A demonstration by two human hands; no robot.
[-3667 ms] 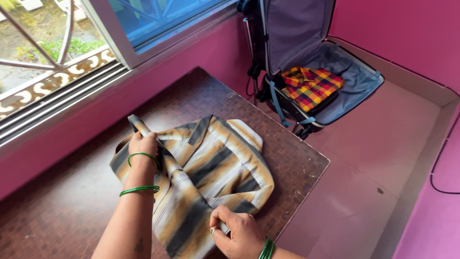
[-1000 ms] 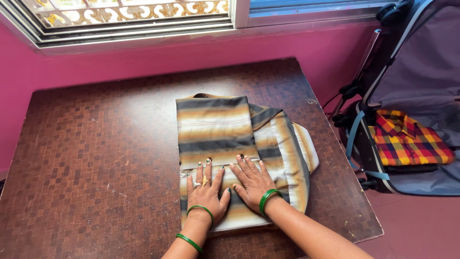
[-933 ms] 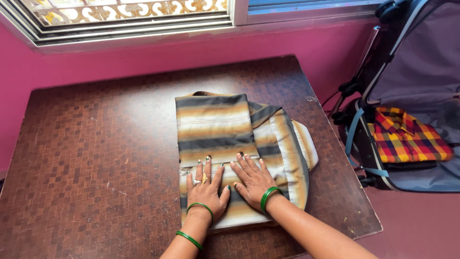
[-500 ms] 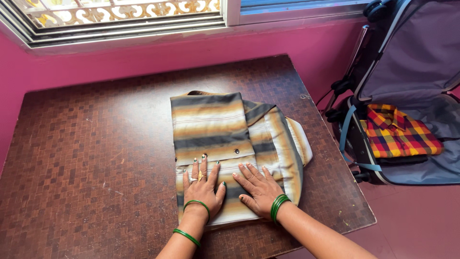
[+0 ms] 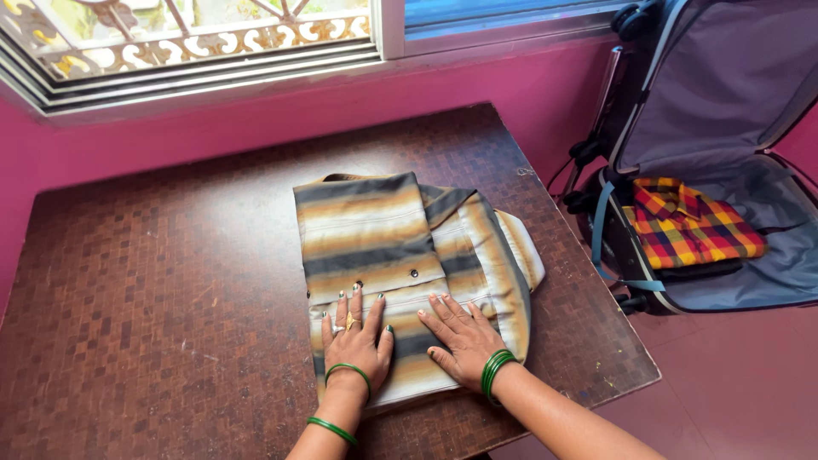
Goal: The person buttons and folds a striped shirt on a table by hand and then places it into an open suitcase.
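Observation:
A partly folded shirt with tan, grey and cream stripes lies on the dark brown patterned table. My left hand rests flat on the shirt's near end, fingers spread, with a ring and green bangles on the wrist. Just to its right, my right hand presses flat on the same end, also with green bangles. Neither hand grips the cloth. The shirt's collar end points toward the window.
An open grey suitcase stands on the pink floor to the right of the table, with a folded red, yellow and black checked shirt inside. A window with a metal grille runs along the pink wall behind the table.
Earlier I held the shirt by its sleeves. Since a second ago both palms have slid slightly toward me over the folded shirt, and the view has shifted a little.

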